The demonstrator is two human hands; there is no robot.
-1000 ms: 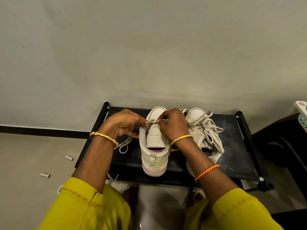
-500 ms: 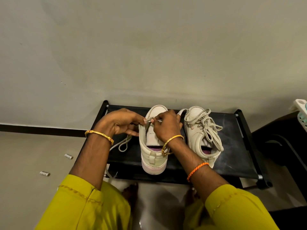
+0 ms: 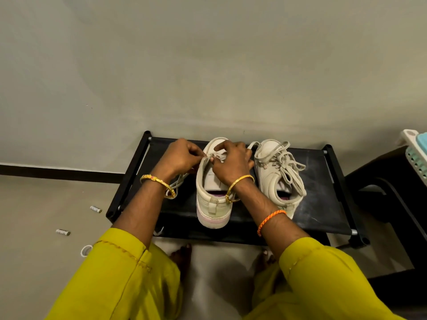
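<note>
At the middle of a black shoe rack (image 3: 323, 204), a cream sneaker (image 3: 211, 202) is sitting heel-first while the left hand (image 3: 182, 155) and right hand (image 3: 233, 166), now crowding closer together than a second ago, are both pinching its lace (image 3: 210, 156) near the toe, apparently feeding the first eyelets.

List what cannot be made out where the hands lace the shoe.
Head view: eyelets on the shoe, covered by the left hand and right hand pinching the lace.
Head view: the basket at right, cut by the frame edge.
Head view: print on the floor cylinders, too small.
</note>
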